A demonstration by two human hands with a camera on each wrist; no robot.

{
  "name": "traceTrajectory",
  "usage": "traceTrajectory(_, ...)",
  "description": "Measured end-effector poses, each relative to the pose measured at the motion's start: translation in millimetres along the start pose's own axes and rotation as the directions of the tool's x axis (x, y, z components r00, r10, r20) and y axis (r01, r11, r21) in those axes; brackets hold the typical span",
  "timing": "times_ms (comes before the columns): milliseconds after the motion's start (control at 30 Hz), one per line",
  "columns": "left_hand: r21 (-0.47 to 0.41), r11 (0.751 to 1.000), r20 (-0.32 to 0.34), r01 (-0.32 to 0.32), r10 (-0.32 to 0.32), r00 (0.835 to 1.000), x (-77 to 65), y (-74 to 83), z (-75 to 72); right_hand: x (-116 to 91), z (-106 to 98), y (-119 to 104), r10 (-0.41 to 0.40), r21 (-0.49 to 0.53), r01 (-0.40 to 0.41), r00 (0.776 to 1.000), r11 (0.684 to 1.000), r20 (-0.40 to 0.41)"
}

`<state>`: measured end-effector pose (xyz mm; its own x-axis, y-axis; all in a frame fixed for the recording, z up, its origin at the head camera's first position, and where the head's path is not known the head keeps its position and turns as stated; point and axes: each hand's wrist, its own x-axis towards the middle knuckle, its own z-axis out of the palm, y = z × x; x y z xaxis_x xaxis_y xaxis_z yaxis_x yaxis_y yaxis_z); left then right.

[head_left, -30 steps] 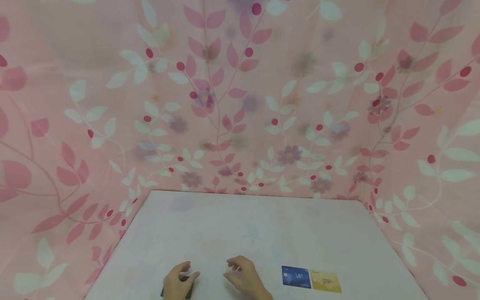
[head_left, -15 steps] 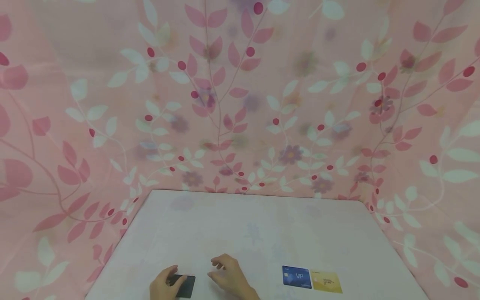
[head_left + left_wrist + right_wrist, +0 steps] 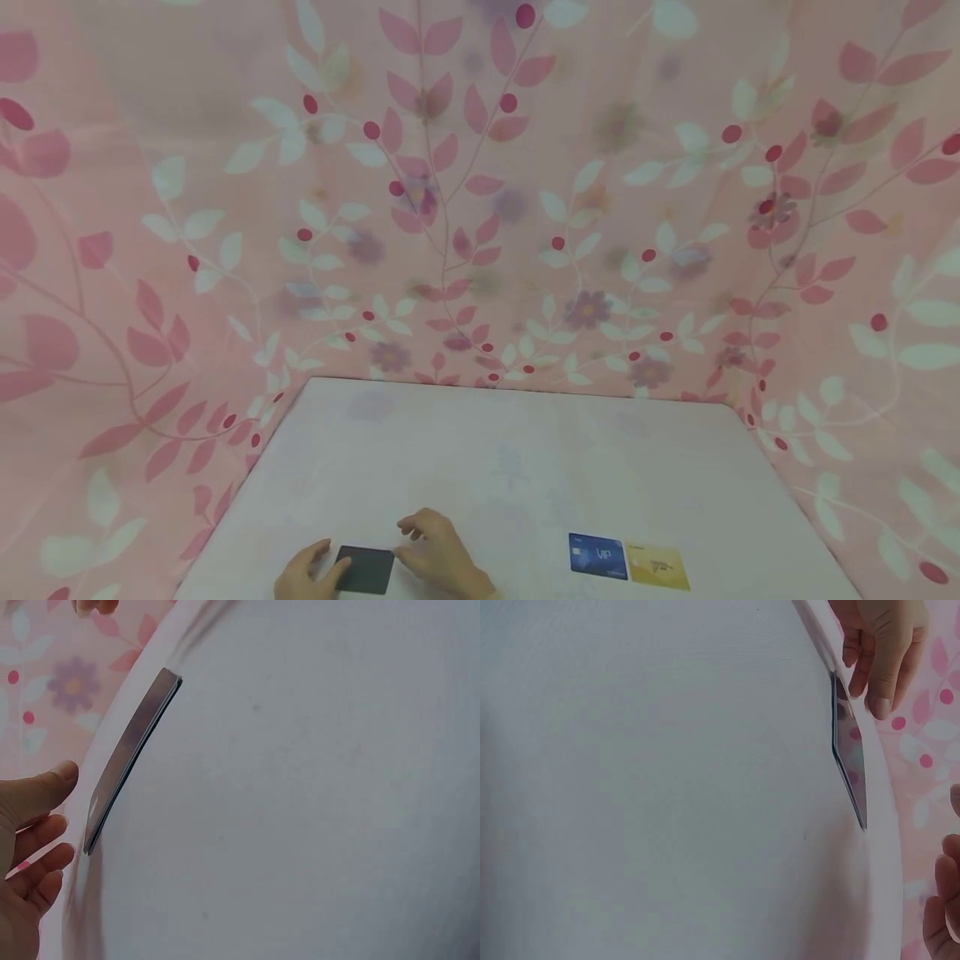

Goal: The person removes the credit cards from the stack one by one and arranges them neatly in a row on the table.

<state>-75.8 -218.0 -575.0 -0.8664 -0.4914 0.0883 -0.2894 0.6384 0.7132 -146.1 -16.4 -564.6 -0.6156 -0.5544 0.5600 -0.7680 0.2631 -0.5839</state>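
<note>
A dark, glossy rectangular card lies flat near the front of the white table. Seen from the side, the card shows layered edges, like a thin stack. My left hand is just left of it, thumb and fingers parted and nothing between them; its thumb tip overlaps the card's left edge in the head view. To the card's right hovers my right hand, fingers loosely bent and holding nothing. The right wrist view catches the left hand beside the card.
Farther right on the table, a blue card printed "VIP" and a gold card lie side by side. Pink floral cloth surrounds the table at the back and both sides.
The left hand has moved left off the dark card, which it earlier covered, and the card now shows whole. My right hand has shifted left, closer to the card.
</note>
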Motion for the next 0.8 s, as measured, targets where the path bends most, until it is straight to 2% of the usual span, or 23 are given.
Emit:
traceTrajectory(133,0.074,0.997,0.082,0.02,-0.026,0.996,2.8,-2.5,-3.7,-0.1,10.1,-2.3,0.05,-0.086,-0.044,0.996,0.995,0.069)
traceTrajectory(267,0.131,0.991,0.119,-0.023,0.008,0.993,4.7,-5.9,-6.6,-2.3,21.1,-7.0,0.131,-0.163,-0.106,0.979,0.981,0.154)
traceTrajectory(467,0.16,0.984,0.122,-0.082,0.063,0.991,7.2,-13.5,-10.4,-6.3,39.6,-13.6,0.119,-0.26,-0.071,0.977,0.963,0.176)
traceTrajectory(600,0.19,0.975,0.153,-0.117,0.088,0.984,9.6,-19.7,-12.1,-9.6,49.7,-14.6,0.163,-0.354,-0.065,0.953,0.933,0.256)
traceTrajectory(700,0.222,0.967,0.183,-0.125,0.085,0.98,11.5,-23.0,-12.2,-10.5,54.9,-13.9,0.164,-0.43,-0.025,0.943,0.902,0.289)
traceTrajectory(800,0.23,0.967,0.202,-0.108,0.061,0.978,11.5,-22.3,-13.1,-10.0,58.0,-15.6,0.148,-0.456,0.005,0.942,0.89,0.3)
